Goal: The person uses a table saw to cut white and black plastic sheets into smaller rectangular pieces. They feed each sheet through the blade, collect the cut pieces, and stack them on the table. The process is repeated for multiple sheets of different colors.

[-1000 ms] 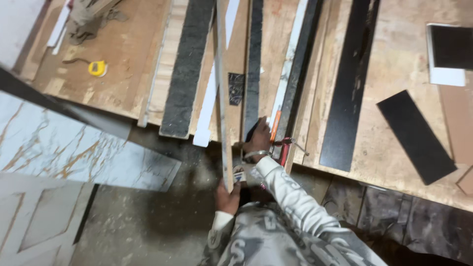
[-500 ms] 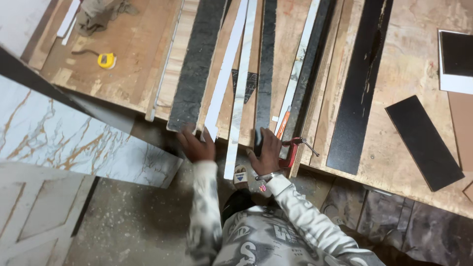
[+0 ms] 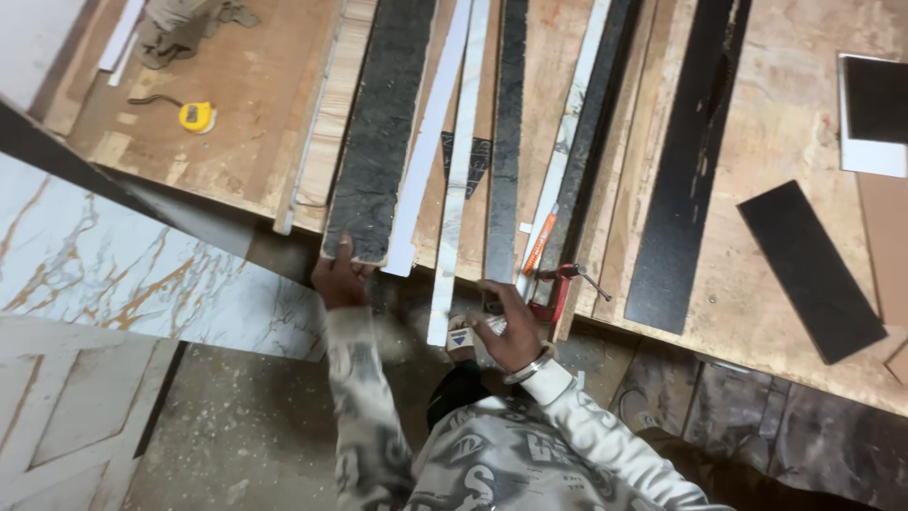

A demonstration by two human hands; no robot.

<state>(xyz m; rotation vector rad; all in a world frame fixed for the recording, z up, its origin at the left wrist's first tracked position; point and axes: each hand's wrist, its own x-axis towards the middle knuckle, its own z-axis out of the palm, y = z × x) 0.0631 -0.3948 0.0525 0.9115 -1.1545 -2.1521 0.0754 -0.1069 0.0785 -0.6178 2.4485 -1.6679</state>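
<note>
Laminate strips lay side by side along the plywood table (image 3: 236, 104), their near ends overhanging its front edge, seemingly so they could be gripped and slid from below. At that edge the left hand (image 3: 338, 279) grasped the near end of the wide dark speckled strip (image 3: 378, 132), fingers curled over its lip, as if to steady or align it. The right hand (image 3: 506, 326), at about four o'clock from the left, was spread open with fingers extended, resting over the lower ends of the white marbled strip (image 3: 456, 180) and the narrow black strip (image 3: 506, 142), grasping nothing firmly that I could tell. Just at two o'clock from that hand a red clamp (image 3: 556, 289) bit the table edge, and an orange-handled tool (image 3: 539, 244) lay beside it, crowding the room for sliding strips on that side. Further out at three o'clock lay a long black strip (image 3: 686, 161) and a short black offcut (image 3: 811, 270). At ten o'clock a yellow tape measure (image 3: 196, 115) sat well apart. A large marble-patterned sheet (image 3: 123, 265) leaned at nine o'clock, near the left arm.
</note>
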